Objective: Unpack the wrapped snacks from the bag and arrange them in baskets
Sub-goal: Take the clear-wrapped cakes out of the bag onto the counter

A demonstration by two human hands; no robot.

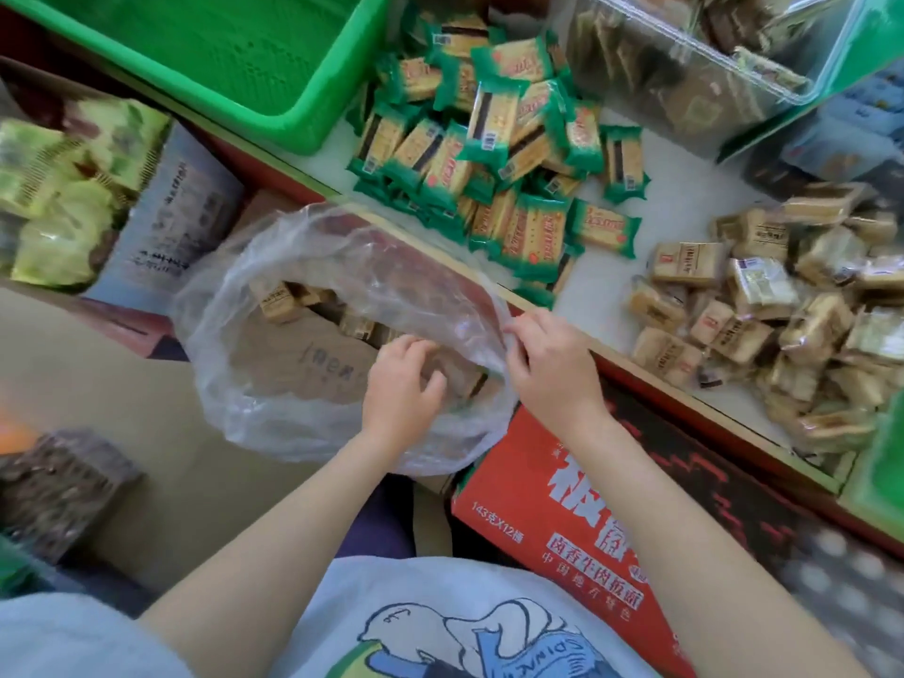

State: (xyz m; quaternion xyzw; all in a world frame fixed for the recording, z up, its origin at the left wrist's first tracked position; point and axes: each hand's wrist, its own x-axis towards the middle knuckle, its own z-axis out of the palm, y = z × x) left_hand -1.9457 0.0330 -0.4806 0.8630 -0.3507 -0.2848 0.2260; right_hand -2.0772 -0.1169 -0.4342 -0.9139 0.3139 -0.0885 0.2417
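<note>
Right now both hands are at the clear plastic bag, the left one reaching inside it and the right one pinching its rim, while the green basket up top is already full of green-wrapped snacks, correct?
Not quite. The head view shows the green basket holding no snacks; the green-wrapped snacks lie piled on the counter beside it. The rest stands: the left hand reaches into the clear plastic bag and the right hand pinches its rim.

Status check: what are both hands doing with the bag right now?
Left hand inside clear bag, fingers curled on tan snack. Right hand pinching the bag rim open. Tan snacks left inside. Nothing blocking.
</note>
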